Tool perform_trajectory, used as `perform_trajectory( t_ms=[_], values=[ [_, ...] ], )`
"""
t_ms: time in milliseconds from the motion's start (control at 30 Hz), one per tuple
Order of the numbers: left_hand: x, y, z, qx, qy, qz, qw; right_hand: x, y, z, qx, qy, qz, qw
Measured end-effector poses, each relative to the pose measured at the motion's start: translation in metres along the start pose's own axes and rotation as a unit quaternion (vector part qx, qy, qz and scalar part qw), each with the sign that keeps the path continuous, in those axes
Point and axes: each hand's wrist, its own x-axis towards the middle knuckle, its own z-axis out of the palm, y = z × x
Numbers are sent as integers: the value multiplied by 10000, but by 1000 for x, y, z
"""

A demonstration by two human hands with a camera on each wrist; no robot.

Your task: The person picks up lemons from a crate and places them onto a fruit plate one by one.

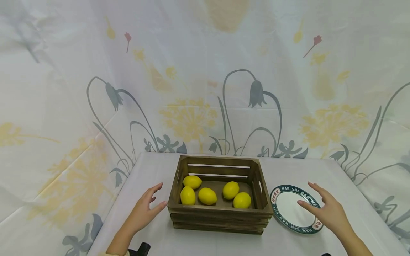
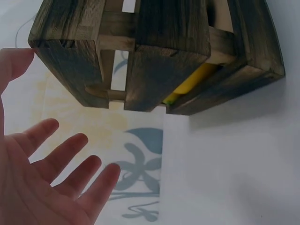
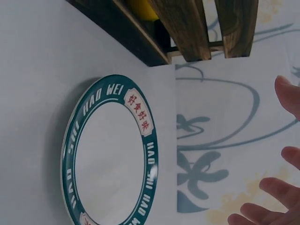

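Observation:
A brown slatted wooden crate (image 1: 221, 217) stands on the white table, with several yellow lemons (image 1: 207, 196) lying on its floor. To its left, my left hand (image 1: 144, 211) is held with fingers spread and thumb pointing at the crate's side; nothing is in it. A round white plate (image 1: 293, 208) with a green lettered rim lies flat, close by the crate's right side. Over the plate's right edge hovers my right hand (image 1: 330, 209), its thumb and fingers apart and holding nothing. In the left wrist view a lemon (image 2: 194, 79) shows between the crate slats.
A white cloth printed with grey and yellow flowers (image 1: 256, 94) hangs behind the table and along its sides. The white tabletop (image 1: 157, 170) runs out around the crate. A dark wrist strap (image 1: 141, 250) shows by my left forearm.

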Motion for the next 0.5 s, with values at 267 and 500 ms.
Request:
perform_trajectory(
  t_ms=[267,500],
  values=[
    [6,5,5,-868,-185,89,9960,4,-11,1,68,41,4,10000],
    [9,7,8,-1477,-368,-28,9883,11,-20,1,74,52,-133,9999]
  ],
)
